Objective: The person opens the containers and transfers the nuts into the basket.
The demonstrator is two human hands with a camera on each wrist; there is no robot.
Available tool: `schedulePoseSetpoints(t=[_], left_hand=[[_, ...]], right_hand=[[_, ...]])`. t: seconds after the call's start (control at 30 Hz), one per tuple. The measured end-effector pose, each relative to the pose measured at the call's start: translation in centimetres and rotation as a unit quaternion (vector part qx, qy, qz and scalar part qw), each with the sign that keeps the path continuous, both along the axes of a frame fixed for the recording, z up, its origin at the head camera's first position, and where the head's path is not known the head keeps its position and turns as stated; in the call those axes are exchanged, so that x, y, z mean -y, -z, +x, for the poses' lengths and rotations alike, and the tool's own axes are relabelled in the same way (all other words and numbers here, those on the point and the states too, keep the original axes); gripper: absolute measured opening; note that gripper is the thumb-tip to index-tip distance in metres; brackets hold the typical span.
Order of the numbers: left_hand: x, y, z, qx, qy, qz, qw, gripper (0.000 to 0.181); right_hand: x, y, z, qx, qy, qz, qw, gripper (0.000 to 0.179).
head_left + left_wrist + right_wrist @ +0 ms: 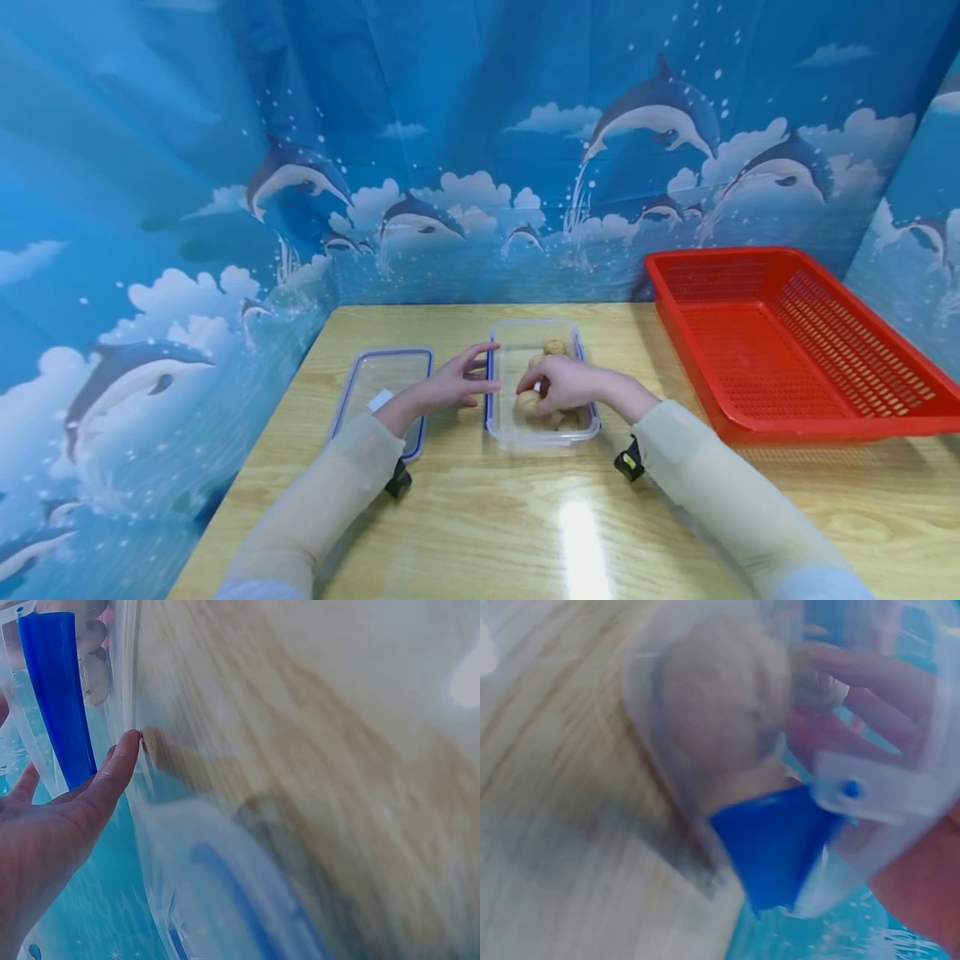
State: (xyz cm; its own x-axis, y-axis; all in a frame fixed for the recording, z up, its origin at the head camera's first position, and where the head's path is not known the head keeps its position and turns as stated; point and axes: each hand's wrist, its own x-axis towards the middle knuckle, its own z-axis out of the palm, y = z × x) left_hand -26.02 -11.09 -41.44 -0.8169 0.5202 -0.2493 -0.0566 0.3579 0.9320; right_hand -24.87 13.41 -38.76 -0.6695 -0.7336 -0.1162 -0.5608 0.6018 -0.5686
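Note:
A clear plastic food container (517, 429) with blue side clips stands on the table, several walnuts (555, 347) gathered mostly along its right side. My right hand (566, 383) reaches in over the right wall and pinches a walnut (528, 402) between thumb and fingers. Through the clear wall in the right wrist view, those fingers (877, 682) curl at a walnut (817, 686). Against the container's left side, my left hand (453, 379) spreads its fingers, thumb apart, next to the rim. The left wrist view has this hand (67, 817) beside a blue clip (56, 690).
Left of the container lies a clear lid (386, 367) with a blue seal, partly under the left forearm. A large red plastic basket (720, 375) stands on the right of the wooden table (495, 517). A blue dolphin-print curtain (465, 125) hangs behind.

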Motion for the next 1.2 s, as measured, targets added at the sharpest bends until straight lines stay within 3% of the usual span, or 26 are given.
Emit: schedulePoseSetpoints(t=[0.23,0.67,0.97,1.2], left_hand=[[-0.1,-0.1,0.0,0.000,-0.003,0.003,1.0000,0.070],[0.1,0.1,-0.1,0.013,-0.004,0.008,0.9999,0.069],[-0.1,0.2,-0.1,0.008,0.000,0.005,1.0000,0.069],[0.0,0.2,-0.1,0.007,0.002,0.002,1.0000,0.070]], right_hand=[[-1.7,-2.5,0.8,0.014,0.007,-0.048,0.9987,0.037],[-5.9,-7.6,4.1,-0.029,0.053,-0.048,0.9971,0.035],[-10.3,-9.0,5.2,-0.047,0.128,-0.041,0.9898,0.035],[-13.6,-9.2,5.8,-0.074,0.182,-0.038,0.9799,0.038]])
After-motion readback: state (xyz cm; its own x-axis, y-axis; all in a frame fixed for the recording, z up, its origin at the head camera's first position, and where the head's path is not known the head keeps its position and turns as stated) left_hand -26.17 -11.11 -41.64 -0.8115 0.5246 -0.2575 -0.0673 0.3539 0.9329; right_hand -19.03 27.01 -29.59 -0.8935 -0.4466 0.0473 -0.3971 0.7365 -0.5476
